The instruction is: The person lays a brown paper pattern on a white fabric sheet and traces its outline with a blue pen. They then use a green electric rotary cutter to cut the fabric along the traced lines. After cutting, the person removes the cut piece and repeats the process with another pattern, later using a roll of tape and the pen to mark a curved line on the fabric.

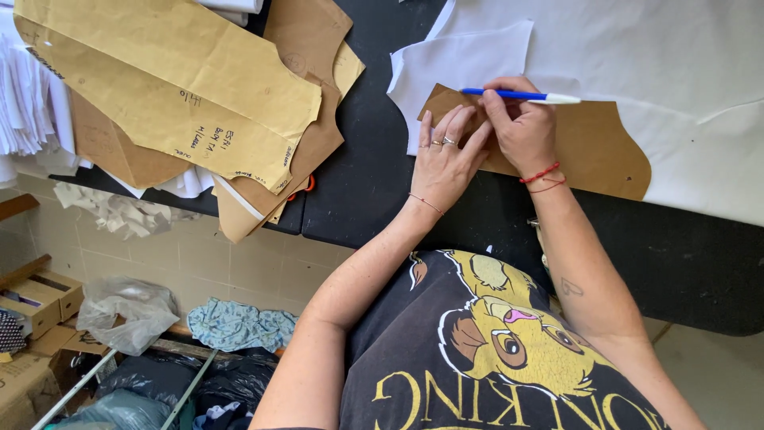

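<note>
Black work table [366,183], seen from above, its edge running across the frame. White fabric [637,48] covers the far right part; a smaller white piece [461,56] lies just beside it. On the white cloth lies a brown cardboard pattern piece [597,143], flat, curved along one edge.

Left hand [446,163] is spread flat, fingers wide, pressing the near end of the pattern piece. Rings on two fingers, thin bracelet at the wrist. Right hand [521,127] is closed around a blue pen [517,95], held level over the pattern's far edge; red cord at the wrist.

To the left on the table: a stack of large tan paper patterns [183,87], overlapping, some overhanging the edge, handwriting on the top one.

Below the table: pale tiled floor [223,263], cardboard boxes [36,299], a clear plastic bag [127,310], blue patterned cloth [239,325], dark bags [159,390].
</note>
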